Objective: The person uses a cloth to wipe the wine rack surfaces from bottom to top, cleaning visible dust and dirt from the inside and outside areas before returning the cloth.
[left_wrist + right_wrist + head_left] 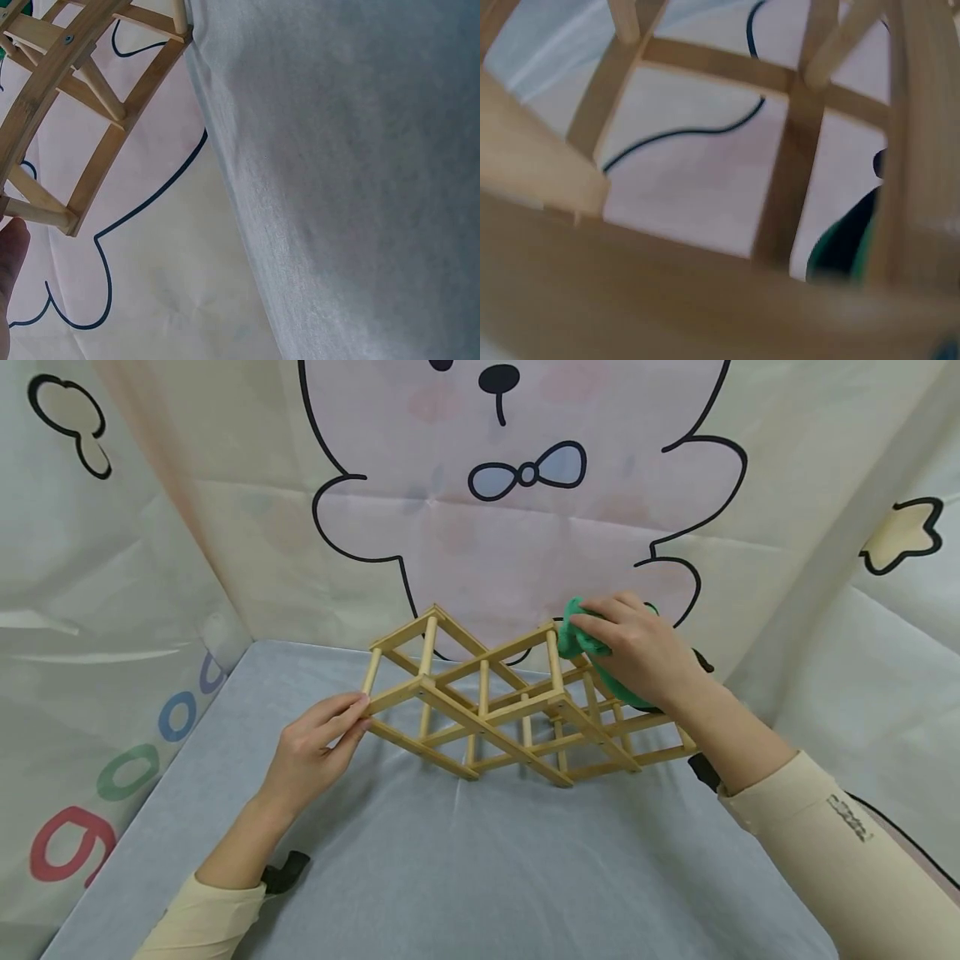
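Note:
A folding lattice rack of pale wooden slats and round dowels stands spread out above the grey-blue table cover. My left hand pinches its left end between thumb and fingers. The left wrist view shows a fingertip beside the rack's end dowel. At the rack's right part, my right hand grips a bunched green cloth against the upper slats. Some of that cloth hangs behind the hand and forearm. Blurred slats fill the right wrist view, and the right hand is hidden there.
The grey-blue table cover reaches back to a fabric backdrop printed with a cartoon animal. Fabric walls rise at left and right. A black wrist camera piece sticks out below the left wrist.

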The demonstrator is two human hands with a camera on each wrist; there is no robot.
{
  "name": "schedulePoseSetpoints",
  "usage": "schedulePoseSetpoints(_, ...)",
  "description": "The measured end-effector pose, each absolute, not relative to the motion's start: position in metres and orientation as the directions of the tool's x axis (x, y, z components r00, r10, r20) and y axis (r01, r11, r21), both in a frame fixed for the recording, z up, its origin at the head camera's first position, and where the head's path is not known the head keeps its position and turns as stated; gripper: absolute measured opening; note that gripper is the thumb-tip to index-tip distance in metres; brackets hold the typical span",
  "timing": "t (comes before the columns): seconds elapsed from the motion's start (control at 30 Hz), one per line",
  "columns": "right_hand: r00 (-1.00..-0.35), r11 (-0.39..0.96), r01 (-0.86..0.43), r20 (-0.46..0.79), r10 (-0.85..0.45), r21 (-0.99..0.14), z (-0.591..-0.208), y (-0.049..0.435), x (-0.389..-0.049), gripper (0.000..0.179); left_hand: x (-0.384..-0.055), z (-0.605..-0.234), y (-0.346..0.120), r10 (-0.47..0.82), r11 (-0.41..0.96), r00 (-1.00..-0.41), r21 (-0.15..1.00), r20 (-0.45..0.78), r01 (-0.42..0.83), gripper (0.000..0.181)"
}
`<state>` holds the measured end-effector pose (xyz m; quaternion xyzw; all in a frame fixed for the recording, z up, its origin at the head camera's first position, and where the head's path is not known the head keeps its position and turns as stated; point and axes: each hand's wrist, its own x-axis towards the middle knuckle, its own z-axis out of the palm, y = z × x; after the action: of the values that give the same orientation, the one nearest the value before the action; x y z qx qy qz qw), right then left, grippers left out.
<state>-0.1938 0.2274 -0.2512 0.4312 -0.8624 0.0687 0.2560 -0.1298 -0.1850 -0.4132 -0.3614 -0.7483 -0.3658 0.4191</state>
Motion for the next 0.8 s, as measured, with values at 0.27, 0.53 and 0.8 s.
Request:
schedulePoseSetpoints(0.27, -0.604, 0.683, -0.725, 0.396, -0.692, 0.089, -0.265, 0.223, -0.200, 0.051, -0.128, -0.413, -0.187, 0.249, 0.479, -0.416, 0.262, 0.875, 0.838, 0.034)
schedulePoseSetpoints(0.53, -0.590, 0.660, -0.743, 0.353, -0.726, 0.115, -0.272, 0.226, -0.206, 0.055, -0.129, -0.412, -0.187, 0.247, 0.486, -0.408, 0.252, 0.879, 0.837, 0.034)
schedulePoseSetpoints(0.8, -0.621, 0.668, -0.714, 0.252, -0.742, 0.211, -0.275, 0.232, -0.204, 0.055, -0.130, -0.413, -0.187, 0.240, 0.486, -0.397, 0.244, 0.886, 0.839, 0.034)
